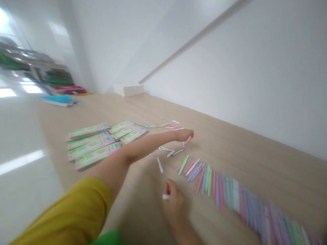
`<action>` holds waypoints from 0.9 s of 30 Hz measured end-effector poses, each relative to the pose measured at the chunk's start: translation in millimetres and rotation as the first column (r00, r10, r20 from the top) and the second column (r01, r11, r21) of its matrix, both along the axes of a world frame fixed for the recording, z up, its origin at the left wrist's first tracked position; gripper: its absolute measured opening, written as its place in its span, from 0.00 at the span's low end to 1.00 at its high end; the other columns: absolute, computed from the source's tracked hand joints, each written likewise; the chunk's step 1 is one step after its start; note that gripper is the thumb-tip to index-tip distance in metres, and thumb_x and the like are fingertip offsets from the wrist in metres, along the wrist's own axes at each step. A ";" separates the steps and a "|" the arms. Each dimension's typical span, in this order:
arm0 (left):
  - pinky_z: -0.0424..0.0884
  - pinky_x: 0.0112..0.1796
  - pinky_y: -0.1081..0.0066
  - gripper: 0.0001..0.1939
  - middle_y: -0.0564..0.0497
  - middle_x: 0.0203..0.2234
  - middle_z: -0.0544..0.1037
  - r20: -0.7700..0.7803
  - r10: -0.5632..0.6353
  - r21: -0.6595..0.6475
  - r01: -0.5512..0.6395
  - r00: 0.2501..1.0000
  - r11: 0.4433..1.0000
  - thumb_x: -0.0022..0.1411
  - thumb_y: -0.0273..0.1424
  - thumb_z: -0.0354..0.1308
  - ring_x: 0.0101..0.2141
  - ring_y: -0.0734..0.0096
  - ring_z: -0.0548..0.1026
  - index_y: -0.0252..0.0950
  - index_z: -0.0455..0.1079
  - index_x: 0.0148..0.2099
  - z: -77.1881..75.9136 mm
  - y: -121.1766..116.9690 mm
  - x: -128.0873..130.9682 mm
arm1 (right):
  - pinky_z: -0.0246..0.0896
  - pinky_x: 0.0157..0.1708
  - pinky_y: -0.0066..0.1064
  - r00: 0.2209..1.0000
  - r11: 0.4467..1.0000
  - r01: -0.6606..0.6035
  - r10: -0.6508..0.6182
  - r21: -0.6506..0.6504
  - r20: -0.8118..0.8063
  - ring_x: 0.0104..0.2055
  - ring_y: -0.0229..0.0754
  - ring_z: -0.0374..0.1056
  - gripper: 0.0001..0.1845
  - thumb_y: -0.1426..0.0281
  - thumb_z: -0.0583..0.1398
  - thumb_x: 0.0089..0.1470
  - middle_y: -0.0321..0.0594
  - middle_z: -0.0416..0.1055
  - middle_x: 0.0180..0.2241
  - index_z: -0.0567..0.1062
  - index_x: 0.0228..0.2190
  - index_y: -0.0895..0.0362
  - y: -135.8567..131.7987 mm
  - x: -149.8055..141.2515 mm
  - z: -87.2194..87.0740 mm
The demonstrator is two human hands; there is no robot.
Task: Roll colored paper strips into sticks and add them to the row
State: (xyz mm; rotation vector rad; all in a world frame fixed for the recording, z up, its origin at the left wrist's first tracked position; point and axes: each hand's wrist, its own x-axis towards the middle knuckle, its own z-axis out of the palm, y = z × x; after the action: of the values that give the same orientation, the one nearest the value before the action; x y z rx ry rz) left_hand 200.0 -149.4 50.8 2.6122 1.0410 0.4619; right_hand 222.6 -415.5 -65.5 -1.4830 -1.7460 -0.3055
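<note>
My left hand [185, 135] stretches far over the table, its fingers closed on a slim pink stick [188, 140]. Loose white sticks [170, 153] and a few coloured ones [172, 126] lie scattered around it. Nearer to me, my right hand [175, 202] is curled closed around something white, of which only a short end [166, 196] shows. A single white stick [159, 165] lies just beyond it. To its right runs a long row of pastel sticks [221, 190], pen- or chalk-like, laid side by side. Their exact kind is blurred.
Several flat green-and-pink boxes [93, 153] lie in two groups on the left of the wooden table [230, 143]. A white box [129, 89] stands by the wall at the back. Something blue [58, 99] rests near the far left edge.
</note>
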 end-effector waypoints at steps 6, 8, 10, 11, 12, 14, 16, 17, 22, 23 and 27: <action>0.68 0.38 0.72 0.26 0.48 0.34 0.76 0.163 -0.107 -0.195 0.139 0.981 0.971 0.60 0.19 0.47 0.34 0.72 0.72 0.30 0.59 0.61 -0.9 -103.7 -108.3 | 0.46 0.20 0.28 0.998 0.948 0.034 -0.049 -0.315 -0.039 0.19 0.39 0.69 0.09 0.72 0.52 0.56 0.31 0.72 0.19 0.73 0.33 0.53 -3.4 -1.0 9.7; 0.67 0.34 0.72 0.24 0.49 0.29 0.75 0.191 0.092 -0.273 -0.036 0.977 0.961 0.57 0.20 0.47 0.30 0.71 0.71 0.31 0.65 0.56 -19.0 -136.1 -140.1 | 0.46 0.20 0.27 0.997 0.934 -0.027 0.000 -0.357 -0.076 0.19 0.38 0.69 0.08 0.72 0.52 0.56 0.31 0.72 0.19 0.72 0.33 0.53 -2.3 -7.5 19.3; 0.67 0.31 0.71 0.22 0.50 0.25 0.74 0.272 0.255 -0.335 -0.157 0.928 0.929 0.54 0.21 0.49 0.28 0.71 0.70 0.32 0.70 0.51 -38.4 -160.1 -163.5 | 0.46 0.20 0.27 0.992 0.918 -0.094 0.054 -0.386 -0.111 0.20 0.37 0.68 0.08 0.72 0.52 0.56 0.31 0.71 0.20 0.71 0.33 0.54 -0.3 -16.9 31.2; 0.66 0.29 0.72 0.21 0.51 0.24 0.74 0.325 0.322 -0.404 -0.177 0.889 0.897 0.53 0.22 0.49 0.25 0.71 0.70 0.32 0.71 0.50 -46.3 -168.5 -171.1 | 0.46 0.20 0.26 0.988 0.908 -0.126 0.077 -0.400 -0.135 0.20 0.37 0.68 0.08 0.73 0.52 0.56 0.31 0.71 0.20 0.70 0.33 0.54 1.3 -22.3 37.3; 0.66 0.27 0.72 0.20 0.52 0.22 0.73 0.372 0.386 -0.496 -0.171 0.844 0.851 0.54 0.23 0.50 0.23 0.72 0.70 0.33 0.70 0.49 -52.3 -174.4 -175.8 | 0.46 0.20 0.26 0.983 0.900 -0.150 0.092 -0.409 -0.158 0.20 0.37 0.68 0.08 0.73 0.52 0.56 0.31 0.70 0.20 0.70 0.32 0.54 3.2 -27.7 42.8; 0.66 0.24 0.73 0.18 0.53 0.21 0.73 0.420 0.491 -0.696 -0.076 0.763 0.714 0.56 0.26 0.51 0.20 0.74 0.69 0.33 0.70 0.49 -58.6 -179.3 -177.1 | 0.47 0.21 0.26 0.970 0.884 -0.204 0.125 -0.420 -0.207 0.20 0.37 0.67 0.07 0.74 0.52 0.55 0.30 0.70 0.20 0.70 0.32 0.54 8.3 -37.3 50.8; 0.67 0.24 0.74 0.14 0.52 0.21 0.75 0.433 0.561 -0.817 0.045 0.706 0.574 0.58 0.29 0.53 0.20 0.75 0.71 0.32 0.69 0.46 -60.9 -177.4 -171.5 | 0.47 0.21 0.26 0.960 0.877 -0.228 0.130 -0.422 -0.247 0.20 0.37 0.66 0.05 0.73 0.53 0.55 0.31 0.69 0.20 0.70 0.33 0.54 14.1 -44.1 52.9; 0.69 0.25 0.74 0.12 0.51 0.22 0.76 0.442 0.587 -0.844 0.092 0.678 0.529 0.58 0.29 0.55 0.20 0.75 0.72 0.32 0.70 0.44 -62.1 -175.2 -167.6 | 0.48 0.21 0.26 0.958 0.879 -0.221 0.115 -0.423 -0.262 0.20 0.37 0.66 0.05 0.73 0.54 0.54 0.31 0.70 0.20 0.70 0.33 0.54 16.8 -46.4 51.5; 0.71 0.29 0.73 0.07 0.51 0.24 0.77 0.484 0.714 -0.849 0.074 0.506 0.523 0.59 0.31 0.57 0.23 0.75 0.74 0.32 0.70 0.39 -81.8 -167.1 -156.5 | 0.46 0.23 0.29 0.979 0.891 -0.077 -0.017 -0.447 -0.202 0.22 0.38 0.67 0.06 0.74 0.54 0.54 0.33 0.72 0.22 0.71 0.32 0.55 23.1 -53.4 31.3; 0.71 0.30 0.73 0.08 0.51 0.25 0.77 0.498 0.717 -0.831 0.032 0.488 0.556 0.59 0.32 0.57 0.24 0.75 0.74 0.32 0.70 0.39 -87.4 -166.8 -156.6 | 0.46 0.23 0.29 0.985 0.892 -0.057 -0.025 -0.449 -0.174 0.22 0.38 0.67 0.06 0.74 0.55 0.53 0.33 0.72 0.22 0.71 0.32 0.55 23.3 -55.3 27.2; 0.71 0.33 0.72 0.09 0.49 0.28 0.77 0.531 0.665 -0.740 -0.094 0.524 0.666 0.62 0.33 0.56 0.28 0.74 0.74 0.33 0.70 0.42 -103.9 -167.4 -156.1 | 0.48 0.26 0.30 0.994 0.892 0.001 -0.049 -0.453 -0.095 0.25 0.40 0.69 0.07 0.75 0.55 0.53 0.35 0.73 0.23 0.71 0.32 0.54 24.6 -63.5 17.7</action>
State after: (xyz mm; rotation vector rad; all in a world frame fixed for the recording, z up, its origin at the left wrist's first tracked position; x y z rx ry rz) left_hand 44.0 -316.8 -53.1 1.2595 1.1820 1.0239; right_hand 159.2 -390.8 -47.8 -1.8120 -1.7906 0.1829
